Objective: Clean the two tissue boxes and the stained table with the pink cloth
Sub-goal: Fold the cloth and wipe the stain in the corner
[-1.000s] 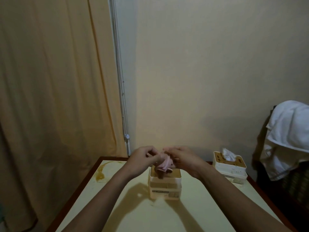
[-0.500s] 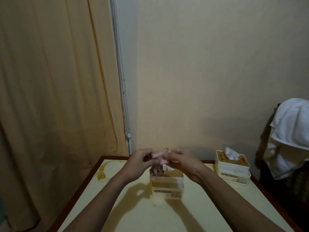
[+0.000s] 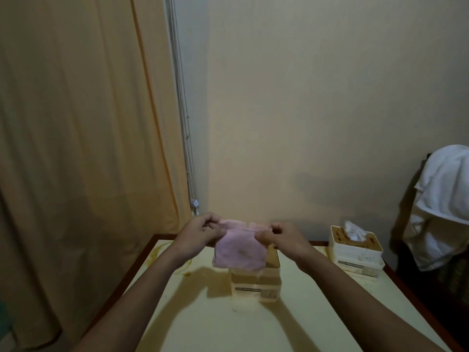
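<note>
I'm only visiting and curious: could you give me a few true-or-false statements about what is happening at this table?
1. The left hand and right hand both pinch the cloth. True.
2. The cloth lies flat on the table. False: it is held up in the air above the table, hiding the middle box's top.
3. A tissue sticks out of the right box. True.
4. The table has no stains. False: a brownish stain marks its far left corner.

The left forearm [image 3: 152, 293] and the right forearm [image 3: 340, 288] are bare.
</note>
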